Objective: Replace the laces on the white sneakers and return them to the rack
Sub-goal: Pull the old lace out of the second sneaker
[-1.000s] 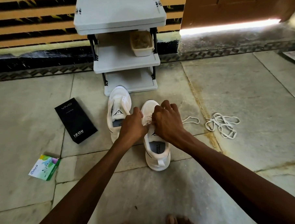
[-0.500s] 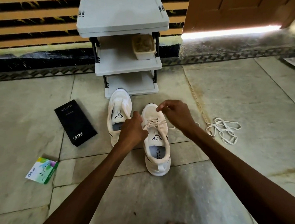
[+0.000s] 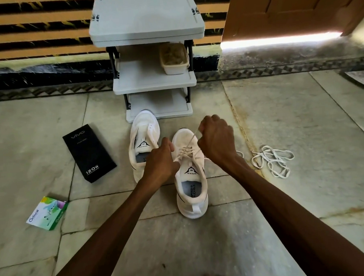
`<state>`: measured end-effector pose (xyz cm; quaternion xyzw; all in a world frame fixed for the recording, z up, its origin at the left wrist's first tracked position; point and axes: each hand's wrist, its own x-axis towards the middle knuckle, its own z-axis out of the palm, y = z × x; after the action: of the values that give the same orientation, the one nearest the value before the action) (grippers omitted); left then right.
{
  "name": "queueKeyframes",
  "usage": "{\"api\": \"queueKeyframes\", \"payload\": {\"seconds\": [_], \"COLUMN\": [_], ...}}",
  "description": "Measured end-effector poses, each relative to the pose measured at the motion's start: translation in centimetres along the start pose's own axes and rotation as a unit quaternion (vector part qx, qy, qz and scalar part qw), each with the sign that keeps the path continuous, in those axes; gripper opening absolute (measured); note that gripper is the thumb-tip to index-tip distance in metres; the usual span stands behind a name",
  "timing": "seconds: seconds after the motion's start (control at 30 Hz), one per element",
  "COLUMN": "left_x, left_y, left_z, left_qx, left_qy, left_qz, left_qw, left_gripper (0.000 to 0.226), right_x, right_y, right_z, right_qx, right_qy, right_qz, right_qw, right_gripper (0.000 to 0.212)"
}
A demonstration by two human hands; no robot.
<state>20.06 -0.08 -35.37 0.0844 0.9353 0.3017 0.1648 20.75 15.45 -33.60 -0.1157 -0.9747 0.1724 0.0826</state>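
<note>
1. Near sneaker (image 3: 190,179): centre of frame, on the floor (image 3: 280,117), heel toward the viewer. A lace (image 3: 192,137) crosses several of its eyelet rows.
2. Right hand (image 3: 216,140): just right of centre, fingers clamped on the lace, which runs taut up from the eyelets.
3. Left hand (image 3: 159,161): centre, fingers curled on the near sneaker's eyelet edge. Whether they also pinch the lace I cannot tell.
4. Far sneaker (image 3: 144,139): just left of and above the near one, toe at the foot of the rack (image 3: 151,80). No lace shows in it.
5. Loose lace (image 3: 271,161): a tangle on the floor, right of centre, well apart from both sneakers.
6. Progress, as judged:
   - One sneaker is unlaced and the other is mid-lacing.
   - Whether the taut lace is going in or coming out cannot be told.
   - Still to do: fresh laces finished on both, and both returned to the rack. Neither sneaker is on a shelf yet.
7. Tub (image 3: 174,59): on the rack's middle shelf, right side. It holds something brownish, too dim to name.
8. Black box (image 3: 89,154): left of centre, lying flat and closed, contents hidden.
9. Green packet (image 3: 47,212): lower left, closed, contents hidden.
</note>
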Motion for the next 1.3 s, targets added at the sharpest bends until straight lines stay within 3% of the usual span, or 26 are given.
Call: {"api": "queueKeyframes", "payload": {"seconds": [0.07,0.1,0.13,0.2,0.23,0.27,0.3,0.37,0.4,0.5,0.53,0.6,0.77,0.83,0.87,0.9,0.93,0.97,1.0,1.1,1.2,1.3], "left_x": [0.0,0.0,0.1,0.0,0.0,0.0,0.0,0.1,0.2,0.1,0.0,-0.2,0.0,0.1,0.2,0.3,0.5,0.7,0.7,0.8,1.7,2.0], "left_y": [-0.1,-0.1,-0.2,-0.2,-0.2,-0.2,-0.2,-0.2,-0.2,0.1,0.3,0.6,0.7,0.5,0.6,0.9,1.1,1.2,1.5,2.2,1.5,0.8], "left_z": [0.1,0.2,0.2,0.1,0.1,0.1,0.1,0.2,0.3,1.1,1.5,2.3,2.9,3.3,3.0,2.6,2.2,1.8,1.5,1.0,0.8,0.5], "left_qx": [0.005,0.008,0.011,0.013,0.010,0.007,0.006,0.017,0.025,0.041,0.049,0.068,0.104,-0.019,-0.165,-0.329,-0.462,-0.536,-0.554,-0.459,-0.199,0.038], "left_qy": [0.001,0.002,0.004,0.004,0.005,0.005,0.004,-0.007,-0.013,-0.028,-0.027,-0.033,-0.034,-0.026,-0.020,-0.024,-0.037,-0.043,-0.043,-0.072,-0.090,-0.055], "left_qz": [0.008,0.012,0.013,0.008,0.006,0.004,0.003,0.003,0.005,0.009,0.010,0.011,0.032,-0.002,-0.065,-0.140,-0.208,-0.238,-0.237,-0.155,-0.033,0.055], "left_qw": [1.000,1.000,1.000,1.000,1.000,1.000,1.000,1.000,1.000,0.999,0.998,0.997,0.994,0.999,0.984,0.934,0.861,0.809,0.797,0.872,0.975,0.996], "left_gripper": [0.038,0.038,0.037,0.037,0.037,0.037,0.037,0.037,0.037,0.039,0.040,0.042,0.032,0.027,0.028,0.032,0.034,0.033,0.030,0.015,0.019,0.023], "right_x": [0.3,0.4,0.7,1.0,1.4,1.7,1.8,1.4,1.1,-0.1,-0.5,-1.4,-3.9,-4.6,-4.7,-4.7,-4.6,-4.4,-4.3,-4.2,-4.3,-4.3], "right_y": [-0.1,-0.4,-0.7,-1.1,-0.9,-0.5,-0.2,0.3,0.4,1.3,1.5,1.6,1.2,1.0,1.1,1.3,1.6,1.9,2.0,2.0,2.1,2.2], "right_z": [-0.2,-0.5,-0.9,-2.2,-2.9,-3.3,-3.6,-3.1,-2.7,-1.3,-0.8,-0.4,0.4,0.8,0.9,0.9,0.9,0.8,0.7,0.7,0.7,0.8], "right_qx": [0.119,0.251,0.407,0.661,0.730,0.741,0.706,0.580,0.520,0.255,0.140,0.034,0.055,0.044,0.059,0.091,0.135,0.173,0.199,0.191,0.214,0.224], "right_qy": [0.066,0.076,0.066,0.015,0.003,-0.004,-0.011,-0.031,-0.055,-0.153,-0.197,-0.235,-0.221,-0.175,-0.165,-0.165,-0.175,-0.185,-0.192,-0.201,-0.203,-0.204], "right_qz": [0.053,0.096,0.148,0.287,0.332,0.349,0.349,0.317,0.298,0.219,0.185,0.124,0.056,0.049,0.067,0.095,0.136,0.173,0.198,0.192,0.209,0.227], "right_qw": [0.989,0.960,0.899,0.693,0.598,0.574,0.617,0.750,0.798,0.929,0.953,0.963,0.972,0.982,0.982,0.977,0.966,0.952,0.940,0.941,0.932,0.926], "right_gripper": [0.014,0.012,0.016,0.027,0.030,0.030,0.029,0.025,0.022,0.021,0.027,0.037,0.027,0.017,0.015,0.013,0.009,0.008,0.008,0.006,0.018,0.013]}}
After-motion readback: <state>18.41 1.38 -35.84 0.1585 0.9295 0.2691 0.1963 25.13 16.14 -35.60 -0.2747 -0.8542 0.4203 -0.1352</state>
